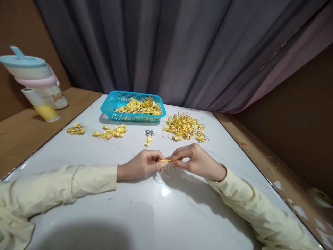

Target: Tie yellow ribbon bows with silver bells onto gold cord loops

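My left hand (142, 165) and my right hand (195, 160) meet at the middle of the white table (104, 194). Both pinch one small yellow ribbon bow (164, 160) between their fingertips, and a thin gold cord loop (168, 170) hangs from it down to the table. Just beyond my hands lie a single yellow bow (148, 141) and a few small silver bells (149, 132).
A blue plastic basket (111, 104) at the back holds yellow bows with bells. To its right lies a heap of bows with gold loops (184, 127). A row of plain bows (110, 132) and a separate bow cluster (75, 129) lie left. A pastel drinking jug (33, 80) stands on the brown ledge.
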`<state>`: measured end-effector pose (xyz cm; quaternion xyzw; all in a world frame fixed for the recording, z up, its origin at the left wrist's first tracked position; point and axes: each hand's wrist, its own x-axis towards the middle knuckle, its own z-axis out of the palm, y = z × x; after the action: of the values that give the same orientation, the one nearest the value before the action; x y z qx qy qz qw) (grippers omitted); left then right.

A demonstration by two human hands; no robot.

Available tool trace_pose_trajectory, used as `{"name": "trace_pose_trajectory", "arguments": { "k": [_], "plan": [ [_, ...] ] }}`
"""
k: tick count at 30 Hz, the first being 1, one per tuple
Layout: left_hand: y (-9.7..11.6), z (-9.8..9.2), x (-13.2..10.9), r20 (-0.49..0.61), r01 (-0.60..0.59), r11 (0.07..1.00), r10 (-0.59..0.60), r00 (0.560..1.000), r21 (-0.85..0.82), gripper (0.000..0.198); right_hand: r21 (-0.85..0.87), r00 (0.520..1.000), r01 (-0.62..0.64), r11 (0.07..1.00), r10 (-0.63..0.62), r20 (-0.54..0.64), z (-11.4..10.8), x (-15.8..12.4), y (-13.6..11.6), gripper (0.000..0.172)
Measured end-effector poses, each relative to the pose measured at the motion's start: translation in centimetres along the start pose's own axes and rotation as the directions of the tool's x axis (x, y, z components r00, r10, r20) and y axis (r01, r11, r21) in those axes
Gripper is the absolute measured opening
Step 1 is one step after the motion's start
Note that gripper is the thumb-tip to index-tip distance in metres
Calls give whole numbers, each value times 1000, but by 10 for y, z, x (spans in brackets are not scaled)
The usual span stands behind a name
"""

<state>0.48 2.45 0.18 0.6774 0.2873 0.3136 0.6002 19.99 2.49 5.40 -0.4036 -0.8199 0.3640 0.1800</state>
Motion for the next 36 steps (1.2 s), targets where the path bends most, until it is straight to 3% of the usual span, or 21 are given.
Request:
{"name": "trace_pose_trajectory", "arguments": {
  "k": [4,8,15,20,23,28,31,36],
  "plan": [
    [0,-1,2,-48,20,999,-22,999,-29,17,28,997,-14,1000,16,-80,0,1,2,11],
    [-1,-4,7,-124,62,991,-77,989,-121,18,-157,968,29,987,-67,-242,-2,-4,-4,8],
    [-3,-5,10,-165,91,970,-130,978,-227,19,-403,969,-62,913,-41,-242,22,-10,-7,14],
    [-2,-5,8,-159,88,982,-116,981,-170,20,-487,949,-126,864,-38,-314,36,-8,1,11],
    [0,-4,7,-161,74,989,-95,982,-129,20,-516,920,-105,850,-114,-375,42,-9,5,10],
    [-1,-4,7,-160,41,985,-67,985,-165,19,-614,850,-131,778,-231,-473,48,-10,10,23],
    [-2,-4,6,-162,28,988,-54,985,-155,19,-586,875,-140,798,-178,-450,47,-8,9,24],
    [0,-4,4,-149,19,990,-40,988,-137,20,-373,942,-68,925,-63,-328,43,-6,3,31]
  ]
}}
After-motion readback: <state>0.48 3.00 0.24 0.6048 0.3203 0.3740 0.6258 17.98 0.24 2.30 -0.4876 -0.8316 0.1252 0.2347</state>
